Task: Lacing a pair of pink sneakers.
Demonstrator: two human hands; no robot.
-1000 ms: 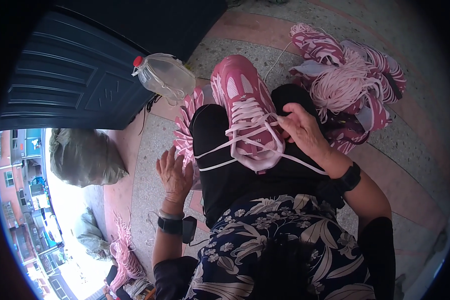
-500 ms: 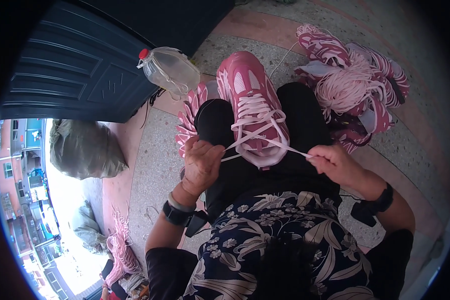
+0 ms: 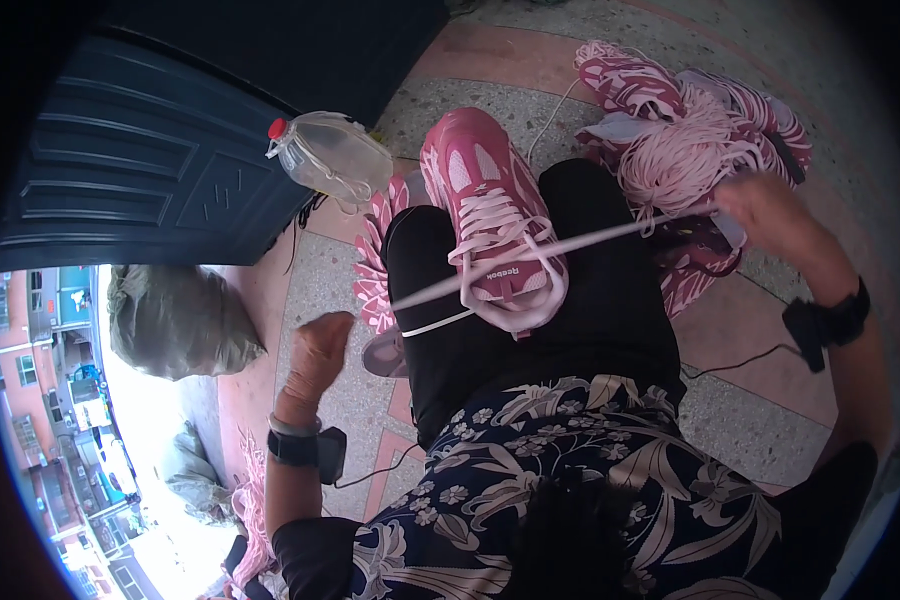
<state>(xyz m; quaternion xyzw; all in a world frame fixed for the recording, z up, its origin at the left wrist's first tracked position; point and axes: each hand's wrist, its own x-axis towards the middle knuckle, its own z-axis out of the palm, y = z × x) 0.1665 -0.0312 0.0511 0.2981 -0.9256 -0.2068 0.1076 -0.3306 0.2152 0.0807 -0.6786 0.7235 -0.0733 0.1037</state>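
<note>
A pink and white sneaker (image 3: 475,165) stands across my thighs, toe pointing away, its tongue and collar toward me. Its pale shoelace (image 3: 570,246) is stretched taut and slanting over the tongue. At the upper right my right hand (image 3: 775,220) is closed on one end of the lace, blurred by motion. My left hand (image 3: 318,355) is closed at the lower left of the shoe. The lace's other stretch runs toward its fingertips, where the contact is hard to see against the floor. A second thin stretch of lace crosses my left thigh beside the collar.
Bundled pink laces (image 3: 670,150) lie among several pink shoes (image 3: 625,85) at the right. More pink striped shoes (image 3: 375,240) sit beside my left knee. A clear jug with a red cap (image 3: 335,155) stands by the dark door (image 3: 150,150). A full grey-green sack (image 3: 180,320) rests left.
Both hands have moved apart, the right up and outward, the left down and outward, drawing the lace straight across the shoe. The crossed lace over the tongue has been pulled out longer.
</note>
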